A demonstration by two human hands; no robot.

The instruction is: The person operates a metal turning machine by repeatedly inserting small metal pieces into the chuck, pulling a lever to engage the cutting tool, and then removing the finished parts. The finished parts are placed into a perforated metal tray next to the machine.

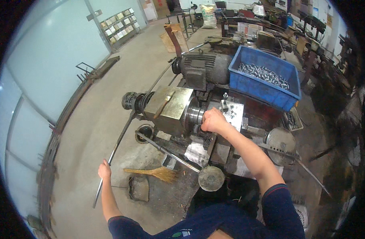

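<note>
My left hand (104,170) is closed around a long metal lever bar (120,137) that slants up to the left end of a lathe headstock (166,113). At the headstock's right end, my right hand (214,120) meets the shiny round spindle nose (196,115). Its fingers are curled, and whatever they hold is hidden from view. Just right of that hand is a metal tool block (234,114) with an upright bolt. A small brush (163,106) with a wooden handle lies on top of the headstock.
A blue crate (266,95) of small metal parts (264,75) stands behind the lathe, beside a dark motor (204,67). Nearer me are a round disc (211,178), a straw broom (160,173) and a dustpan (138,189). A metal wheel (281,140) sits at the right.
</note>
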